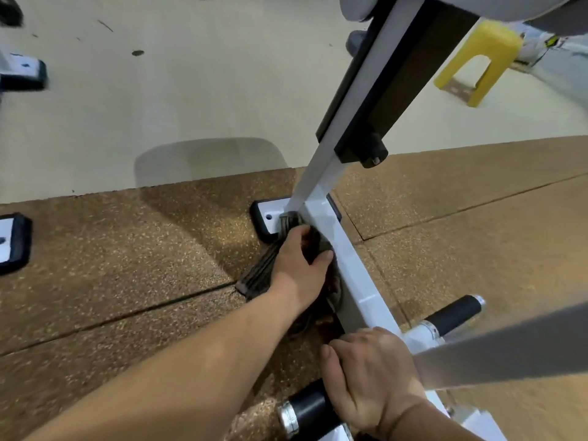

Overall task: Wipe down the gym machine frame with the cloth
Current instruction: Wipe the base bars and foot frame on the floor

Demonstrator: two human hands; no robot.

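Below, we see speckled brown rubber flooring (127,265) under the white gym machine frame (346,253), whose low beam runs to a black-edged foot plate (267,218). Farther off stands a yellow plastic stool (483,55). Our left hand (299,265) grips the dark ribbed cloth (261,275) against the beam's side near the foot plate. Our right hand (369,377) curls over the beam beside a black peg (308,405).

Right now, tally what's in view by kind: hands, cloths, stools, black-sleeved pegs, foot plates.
Hands: 2, left hand holding the cloth, right hand on the frame
Cloths: 1
Stools: 1, yellow stool
Pegs: 2
Foot plates: 3
Total: 9
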